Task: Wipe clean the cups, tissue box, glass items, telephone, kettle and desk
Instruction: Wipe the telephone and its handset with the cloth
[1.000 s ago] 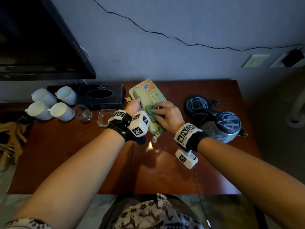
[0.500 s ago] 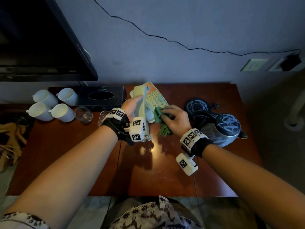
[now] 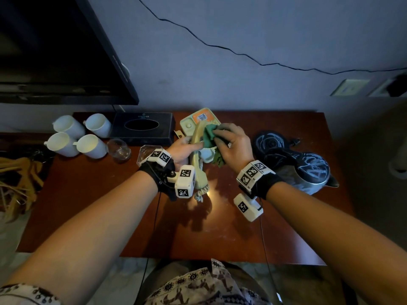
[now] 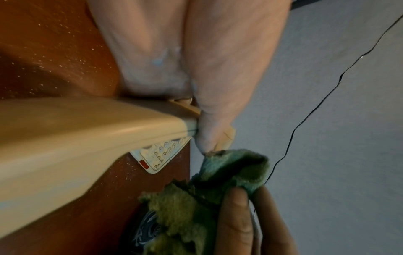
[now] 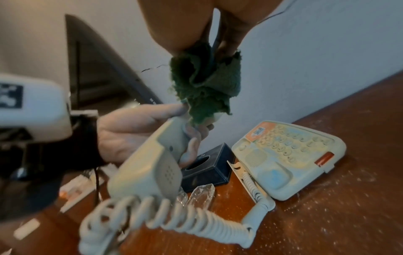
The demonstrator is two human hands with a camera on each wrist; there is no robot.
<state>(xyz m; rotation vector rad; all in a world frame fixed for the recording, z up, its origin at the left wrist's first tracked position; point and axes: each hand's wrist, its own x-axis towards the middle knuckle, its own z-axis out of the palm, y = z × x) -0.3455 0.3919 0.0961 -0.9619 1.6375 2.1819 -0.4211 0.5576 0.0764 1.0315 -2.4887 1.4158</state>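
Two hands are engaged on the telephone, which sits at the back edge of the surface, near its middle. The left hand has its fingers curled round the handset, lifted clear of the telephone base with the coiled cord hanging between them. The right hand grips a bunched green cloth, pressed against the upper part of the handset. Neither grip is open: each is closed on its item.

Progress, as a judgement: the work appears to be at the telephone stage, with the handset under wipe. The base shows a dull, patchy film on its keys, and the surface carries pale specks in both wrist views, so both look outstanding. Four white cups stand at the back left corner, with the dark tissue box beside them, a glass tumbler and a cut-glass dish in front of the box. The kettle sits near the right edge. Whether these have been wiped cannot be told.
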